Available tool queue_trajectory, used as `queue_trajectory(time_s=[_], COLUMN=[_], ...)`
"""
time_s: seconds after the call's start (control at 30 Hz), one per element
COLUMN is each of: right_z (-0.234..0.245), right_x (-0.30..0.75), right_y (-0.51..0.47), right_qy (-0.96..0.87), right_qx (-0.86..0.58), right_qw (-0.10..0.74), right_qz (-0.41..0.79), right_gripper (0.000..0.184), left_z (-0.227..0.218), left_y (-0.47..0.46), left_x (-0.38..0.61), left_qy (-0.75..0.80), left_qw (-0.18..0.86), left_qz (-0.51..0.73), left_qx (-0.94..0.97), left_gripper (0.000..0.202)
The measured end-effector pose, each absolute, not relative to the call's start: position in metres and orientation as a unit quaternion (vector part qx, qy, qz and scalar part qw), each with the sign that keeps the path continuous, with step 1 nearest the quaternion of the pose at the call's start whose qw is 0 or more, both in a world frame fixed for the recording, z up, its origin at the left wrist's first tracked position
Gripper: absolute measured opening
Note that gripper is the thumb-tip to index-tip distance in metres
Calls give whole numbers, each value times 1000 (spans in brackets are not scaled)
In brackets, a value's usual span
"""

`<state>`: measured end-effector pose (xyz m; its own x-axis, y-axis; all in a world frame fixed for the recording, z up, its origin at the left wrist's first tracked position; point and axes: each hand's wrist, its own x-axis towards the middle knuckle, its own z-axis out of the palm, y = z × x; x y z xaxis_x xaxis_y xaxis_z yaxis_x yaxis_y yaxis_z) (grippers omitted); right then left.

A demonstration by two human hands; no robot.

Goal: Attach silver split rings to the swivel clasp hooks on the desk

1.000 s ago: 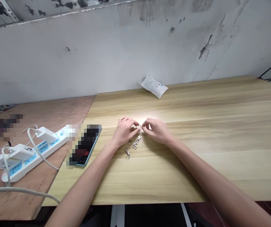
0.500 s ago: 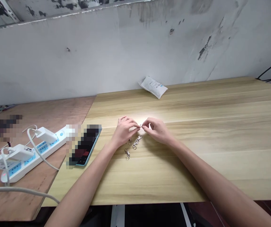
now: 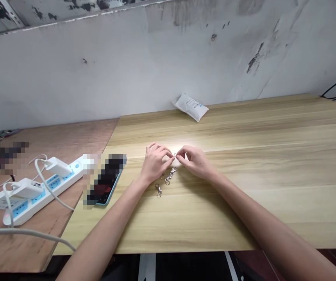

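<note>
My left hand [image 3: 155, 163] and my right hand [image 3: 196, 162] meet over the wooden tabletop, thumb and forefinger pinched on each. Between their fingertips is a small silvery metal ring [image 3: 174, 155], mostly covered by the fingers; whether a clasp hangs from it I cannot tell. Just below the hands lie silvery lobster clasps with key rings [image 3: 169, 177], bunched together. Another lobster clasp [image 3: 158, 190] rests apart, closer to me. A further ring [image 3: 162, 176] shows partly beside my left hand.
A phone [image 3: 109, 183], partly blurred out, lies left of my left forearm. Further left, a white power strip [image 3: 46, 191] with plugged-in chargers and cables sits on a reddish-brown board [image 3: 97, 132]. A white plastic packet [image 3: 190, 107] lies at the back by the wall.
My left hand has turned slightly at the wrist, its fingertips staying at the ring. My right hand keeps its pinch almost unmoved. The loose clasps lie as before; the view has shifted slightly.
</note>
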<state>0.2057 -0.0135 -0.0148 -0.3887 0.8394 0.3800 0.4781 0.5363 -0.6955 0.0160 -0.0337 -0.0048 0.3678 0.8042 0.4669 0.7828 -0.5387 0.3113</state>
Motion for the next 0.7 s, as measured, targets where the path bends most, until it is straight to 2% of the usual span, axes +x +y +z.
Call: queue_trajectory(time_s=[0.33,0.7], right_z=[-14,-14], right_x=[204,206], right_y=[-14,-14], right_qy=[-788,-807], right_qx=[-416,-415], right_qw=[370,361], right_qz=[262,214], right_gripper=[14,13], left_z=[-4,-6], left_y=[-36,-35], left_x=[21,21], left_qy=[499,513], left_qw=[9,105], left_qz=[309,354], left_qx=[810,775], left_gripper=[12,11])
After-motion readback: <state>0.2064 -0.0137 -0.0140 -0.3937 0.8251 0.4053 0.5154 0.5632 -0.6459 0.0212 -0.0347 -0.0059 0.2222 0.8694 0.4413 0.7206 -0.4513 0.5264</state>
